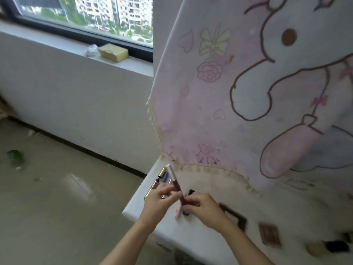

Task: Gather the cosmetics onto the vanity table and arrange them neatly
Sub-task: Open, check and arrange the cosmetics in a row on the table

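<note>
Two hands meet over the near left corner of the white surface (133,205), sharing one dark red pencil (176,188) with a silver cap. The pencil is tilted, cap end up and leaning away to the left, and its lower end sits between the hands. The left hand (162,197) has its grip clamped on the middle of the pencil, thumb and fingertips pinching it. The right hand (205,207) has its grip closed on the lower end, fingers curled in toward it. Just under the hands a pink-and-white stick (177,212) and a small blue item (185,213) lie on the surface, both blurred. Behind the left hand, along the left edge, a gold tube (161,174) and a blue pen (165,176) lie side by side, partly hidden by fingers. A small black piece (191,192) shows just beyond the right hand. To that hand's right lie a dark-framed case (236,217), a brown square palette (270,234), and farther off a black item (337,245) beside a pale round one (313,249), both too blurred to identify. A pink cloth (191,121) printed with a cartoon rabbit hangs behind, its tasselled hem on the surface. On the window sill (57,41) sit a yellow sponge (113,52) and a crumpled clear wrapper (91,50). A green object (15,157) lies on the floor (57,188).
</note>
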The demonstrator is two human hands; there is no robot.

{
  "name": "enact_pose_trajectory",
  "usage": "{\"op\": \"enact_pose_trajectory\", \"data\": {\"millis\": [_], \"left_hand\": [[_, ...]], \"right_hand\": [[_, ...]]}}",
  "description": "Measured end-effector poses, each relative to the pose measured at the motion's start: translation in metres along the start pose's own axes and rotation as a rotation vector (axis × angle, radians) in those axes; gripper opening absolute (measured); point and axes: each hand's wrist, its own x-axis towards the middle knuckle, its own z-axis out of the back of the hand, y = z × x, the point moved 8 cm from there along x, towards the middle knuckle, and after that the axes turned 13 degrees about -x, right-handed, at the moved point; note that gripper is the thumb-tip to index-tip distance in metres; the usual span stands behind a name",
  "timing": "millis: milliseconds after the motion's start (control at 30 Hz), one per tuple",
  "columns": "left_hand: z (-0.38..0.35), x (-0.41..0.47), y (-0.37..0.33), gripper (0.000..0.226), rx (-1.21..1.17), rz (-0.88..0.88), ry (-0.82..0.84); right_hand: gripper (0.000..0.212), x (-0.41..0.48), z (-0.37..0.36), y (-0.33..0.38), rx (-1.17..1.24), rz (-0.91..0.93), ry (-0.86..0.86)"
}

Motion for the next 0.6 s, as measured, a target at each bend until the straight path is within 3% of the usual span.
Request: {"op": "enact_pose_trajectory", "data": {"millis": [100,167,300,367,467,600], "left_hand": [[0.008,-0.012,-0.004,0.020,-0.020,-0.008,0.022],[0.014,-0.020,-0.013,0.013,0.108,-0.090,0.052],[0.013,-0.042,-0.051,0.019,0.826,-0.638,0.101],[0.010,-0.050,-0.056,0.021,0.906,-0.801,0.144],[0.015,-0.053,-0.058,0.020,0.726,-0.709,0.245],[0.016,-0.047,-0.047,0.046,0.638,-0.546,0.378]], "right_hand": [[0.018,-0.020,-0.019,0.013,0.044,-0.039,0.023],[0.026,-0.032,-0.015,0.015,0.116,-0.095,-0.038],[0.017,-0.060,0.020,0.039,0.334,-0.089,-0.335],[0.021,-0.064,0.024,0.051,0.265,-0.073,-0.392],[0.035,-0.067,0.020,0.054,0.231,-0.082,-0.451],[0.028,-0.070,0.015,0.055,0.269,-0.068,-0.441]]}}
